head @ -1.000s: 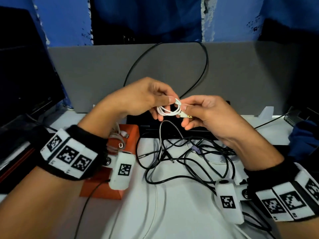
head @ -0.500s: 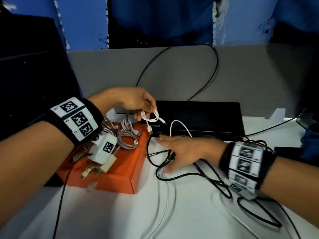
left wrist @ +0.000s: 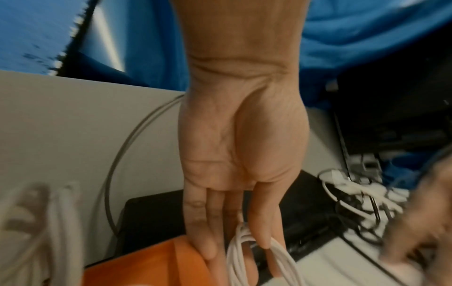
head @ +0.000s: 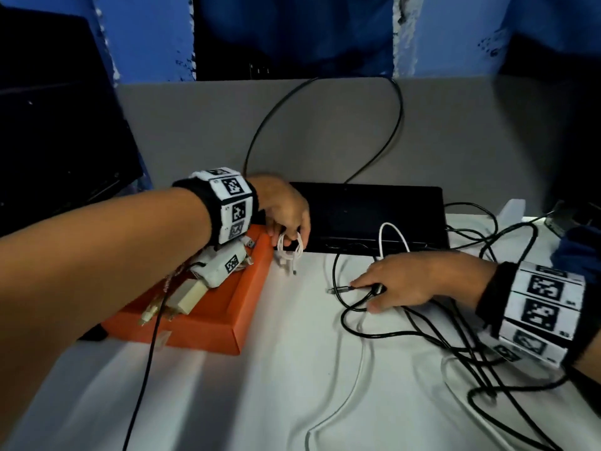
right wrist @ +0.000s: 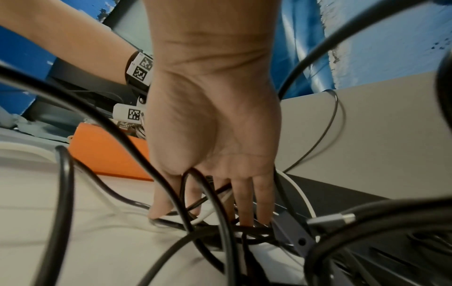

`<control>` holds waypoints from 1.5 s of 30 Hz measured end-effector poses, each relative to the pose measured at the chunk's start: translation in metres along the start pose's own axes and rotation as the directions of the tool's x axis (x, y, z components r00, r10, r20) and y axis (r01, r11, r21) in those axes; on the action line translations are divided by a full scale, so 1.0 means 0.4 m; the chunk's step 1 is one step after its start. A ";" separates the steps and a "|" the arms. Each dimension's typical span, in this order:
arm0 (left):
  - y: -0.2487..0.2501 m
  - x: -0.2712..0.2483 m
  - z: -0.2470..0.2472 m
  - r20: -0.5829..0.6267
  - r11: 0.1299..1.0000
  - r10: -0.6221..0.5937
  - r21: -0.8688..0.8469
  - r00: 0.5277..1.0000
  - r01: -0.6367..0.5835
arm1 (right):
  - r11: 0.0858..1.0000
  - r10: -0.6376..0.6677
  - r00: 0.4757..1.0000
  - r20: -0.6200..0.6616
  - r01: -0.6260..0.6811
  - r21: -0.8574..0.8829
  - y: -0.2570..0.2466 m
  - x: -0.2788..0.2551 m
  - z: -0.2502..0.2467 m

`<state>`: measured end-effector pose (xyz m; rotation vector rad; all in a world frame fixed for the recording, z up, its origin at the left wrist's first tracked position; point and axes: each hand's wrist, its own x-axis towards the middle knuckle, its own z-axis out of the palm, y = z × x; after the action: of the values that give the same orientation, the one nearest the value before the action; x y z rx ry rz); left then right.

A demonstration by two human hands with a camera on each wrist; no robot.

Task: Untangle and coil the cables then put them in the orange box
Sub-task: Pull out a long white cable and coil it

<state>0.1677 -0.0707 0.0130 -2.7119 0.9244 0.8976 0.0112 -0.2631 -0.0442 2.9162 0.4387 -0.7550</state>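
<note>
Coiled thin white cable [head: 290, 249] is hanging from the left hand [head: 286, 209], fingers [left wrist: 268, 228] hooking through its loops, just beside the flat orange box's [head: 250, 288] right wall, not yet inside. Right hand [head: 413, 281] is pinching a black cable [head: 344, 289] on the white tabletop [head: 260, 385].
</note>
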 end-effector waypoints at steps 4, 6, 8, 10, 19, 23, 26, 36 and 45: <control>0.045 0.046 0.035 0.090 0.969 -0.034 0.247 0.995 0.011 | 1.000 -0.023 0.998 -0.054 0.023 0.009 -0.010 -0.006 -0.003; 0.050 0.055 0.047 0.085 0.911 0.006 0.409 0.996 -0.040 | 1.000 -0.021 0.998 -0.065 0.021 0.004 -0.014 -0.005 -0.004; 0.046 0.056 0.048 0.078 0.815 0.031 0.575 0.996 -0.070 | 0.999 -0.015 0.997 -0.070 0.017 0.028 -0.011 -0.005 -0.008; 0.047 0.045 0.053 0.077 0.797 0.059 0.597 0.995 -0.093 | 0.997 -0.011 0.997 -0.073 0.017 0.073 -0.010 -0.014 -0.019; 0.051 0.035 0.051 -0.005 0.867 -0.088 0.492 0.996 0.079 | 0.915 0.028 0.926 -0.378 0.128 0.382 0.019 -0.070 -0.126; 0.079 0.012 0.023 -0.056 0.903 -0.001 0.430 0.998 0.025 | 0.997 0.070 0.919 -0.388 -0.055 0.052 0.054 -0.047 -0.121; 0.127 -0.001 0.004 -0.132 0.970 0.121 0.227 0.984 -0.088 | 0.989 0.128 0.952 -0.279 -0.145 -0.043 0.053 -0.013 -0.089; 0.223 0.008 0.042 -0.274 0.880 0.153 -0.400 0.950 -0.257 | 0.996 0.070 0.778 -0.625 -0.089 0.001 0.082 0.002 -0.131; 0.221 -0.106 -0.026 -0.629 0.528 0.162 -0.596 0.760 -0.605 | 0.928 0.198 0.649 -0.734 0.118 0.354 0.173 -0.076 -0.169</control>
<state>0.0933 -0.1231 0.0511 -3.7061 1.6616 0.7666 0.0377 -0.3254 0.0312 3.4723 0.2875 0.5534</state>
